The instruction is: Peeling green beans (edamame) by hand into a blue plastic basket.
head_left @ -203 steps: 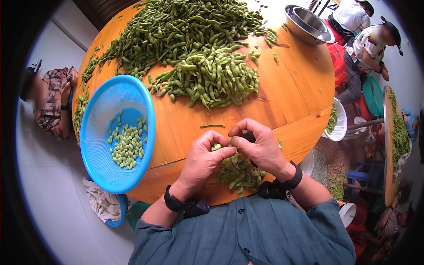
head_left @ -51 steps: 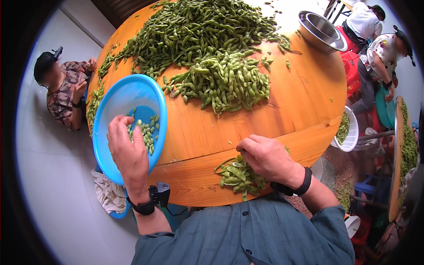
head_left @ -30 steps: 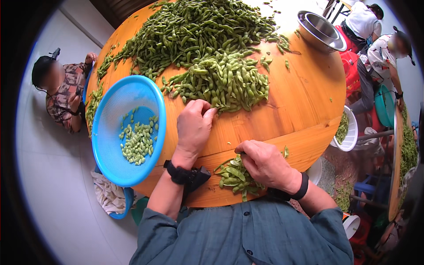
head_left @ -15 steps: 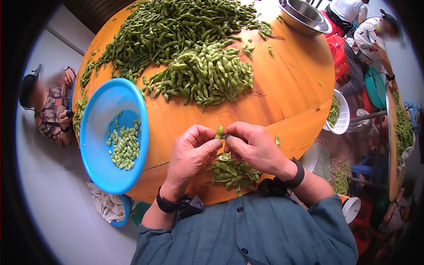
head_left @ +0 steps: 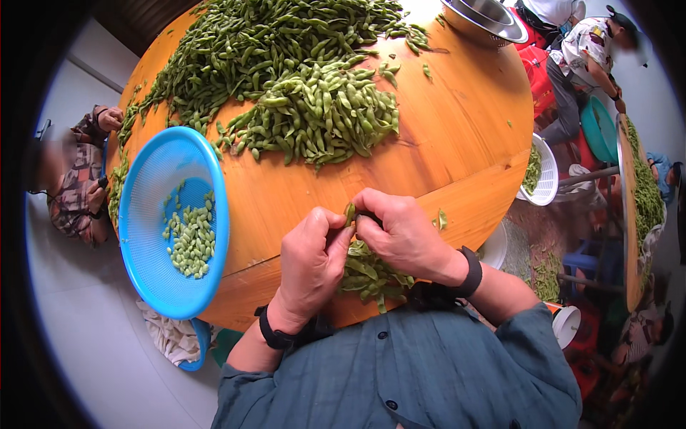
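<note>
Fingertips together here: the left hand (head_left: 311, 254) has a green pod (head_left: 349, 213) pinched tight between thumb and finger, tip poking up! The right hand (head_left: 400, 232) curls in right beside it, fingers bunched, though what they grip I can't tell. Just below the grip, a small heap of pods (head_left: 373, 275). Left of it, the blue basket (head_left: 223, 222) with loose beans (head_left: 191, 243) inside. Beyond the grip, a big pod pile (head_left: 321, 118) on the wooden table (head_left: 457, 136); farther off to the right, metal bowls (head_left: 489, 21).
</note>
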`<state>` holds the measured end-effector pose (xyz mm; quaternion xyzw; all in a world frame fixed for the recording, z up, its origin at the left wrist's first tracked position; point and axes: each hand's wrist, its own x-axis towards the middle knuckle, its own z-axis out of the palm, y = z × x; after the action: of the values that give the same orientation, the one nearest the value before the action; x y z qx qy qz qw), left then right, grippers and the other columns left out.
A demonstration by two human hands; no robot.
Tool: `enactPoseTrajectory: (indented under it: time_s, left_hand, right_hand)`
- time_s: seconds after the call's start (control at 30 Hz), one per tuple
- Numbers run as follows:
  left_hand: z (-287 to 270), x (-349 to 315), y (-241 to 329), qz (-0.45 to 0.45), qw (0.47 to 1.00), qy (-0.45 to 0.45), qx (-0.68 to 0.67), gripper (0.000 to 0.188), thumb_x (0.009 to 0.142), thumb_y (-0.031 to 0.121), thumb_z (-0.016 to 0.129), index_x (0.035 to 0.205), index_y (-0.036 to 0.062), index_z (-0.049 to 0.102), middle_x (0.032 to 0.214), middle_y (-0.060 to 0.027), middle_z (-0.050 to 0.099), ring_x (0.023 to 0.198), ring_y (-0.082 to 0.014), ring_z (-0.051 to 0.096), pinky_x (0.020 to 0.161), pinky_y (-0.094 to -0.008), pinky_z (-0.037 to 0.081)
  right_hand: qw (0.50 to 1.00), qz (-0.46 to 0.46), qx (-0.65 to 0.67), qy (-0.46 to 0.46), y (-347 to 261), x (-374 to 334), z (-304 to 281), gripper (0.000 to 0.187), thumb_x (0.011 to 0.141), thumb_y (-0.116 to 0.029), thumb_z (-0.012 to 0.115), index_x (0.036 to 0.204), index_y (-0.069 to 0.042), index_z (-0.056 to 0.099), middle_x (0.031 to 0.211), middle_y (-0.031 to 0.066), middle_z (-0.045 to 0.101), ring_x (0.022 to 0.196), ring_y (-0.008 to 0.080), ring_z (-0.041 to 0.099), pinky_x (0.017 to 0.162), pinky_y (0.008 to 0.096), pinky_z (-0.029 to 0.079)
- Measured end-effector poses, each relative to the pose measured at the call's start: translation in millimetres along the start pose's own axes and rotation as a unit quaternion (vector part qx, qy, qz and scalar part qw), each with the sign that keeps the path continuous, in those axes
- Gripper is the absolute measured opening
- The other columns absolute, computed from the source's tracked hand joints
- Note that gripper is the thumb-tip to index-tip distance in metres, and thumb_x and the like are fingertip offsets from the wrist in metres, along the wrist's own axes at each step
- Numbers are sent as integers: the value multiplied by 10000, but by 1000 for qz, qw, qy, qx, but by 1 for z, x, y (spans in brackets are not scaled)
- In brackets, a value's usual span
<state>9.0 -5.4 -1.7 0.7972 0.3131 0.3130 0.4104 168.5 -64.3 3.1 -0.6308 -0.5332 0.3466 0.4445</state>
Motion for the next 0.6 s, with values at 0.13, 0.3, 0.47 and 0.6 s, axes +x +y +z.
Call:
enactPoseTrajectory:
  time_s: [0.13, 0.3, 0.47, 0.6]
  left_hand:
    - [-2, 4, 0, -22, 999, -13, -30, 110, 874, -12, 660, 908, -23, 555, 775, -69, 641, 706, -116, 622, 605, -287, 498]
    - [-13, 10, -3, -272, 899, -95, -328, 96, 912, 56, 641, 917, 16, 555, 790, -19, 634, 641, -75, 565, 568, -239, 459]
    - [-16, 11, -7, -317, 857, -141, -381, 107, 920, 89, 648, 935, 38, 555, 788, 2, 621, 624, -45, 529, 554, -198, 427]
    - [-9, 5, -11, -221, 944, -126, -211, 118, 914, 94, 662, 930, 41, 558, 760, 7, 608, 641, -49, 556, 569, -194, 442]
  right_hand:
    - [999, -36, -1, 13, 2, 4, 2, 124, 856, -35, 528, 948, 30, 580, 757, 263, 612, 727, 448, 620, 627, 468, 497]
    - [998, -63, -4, -23, 10, 6, -3, 112, 862, -39, 521, 935, 27, 575, 756, 264, 608, 735, 446, 620, 635, 469, 496]
    - [997, -15, 2, -70, 7, 6, -10, 106, 861, -54, 523, 900, 29, 576, 756, 260, 605, 749, 441, 621, 640, 466, 491]
    - [997, 2, -13, -75, 6, 5, -10, 113, 860, -74, 534, 870, 29, 578, 750, 262, 597, 737, 439, 613, 634, 451, 489]
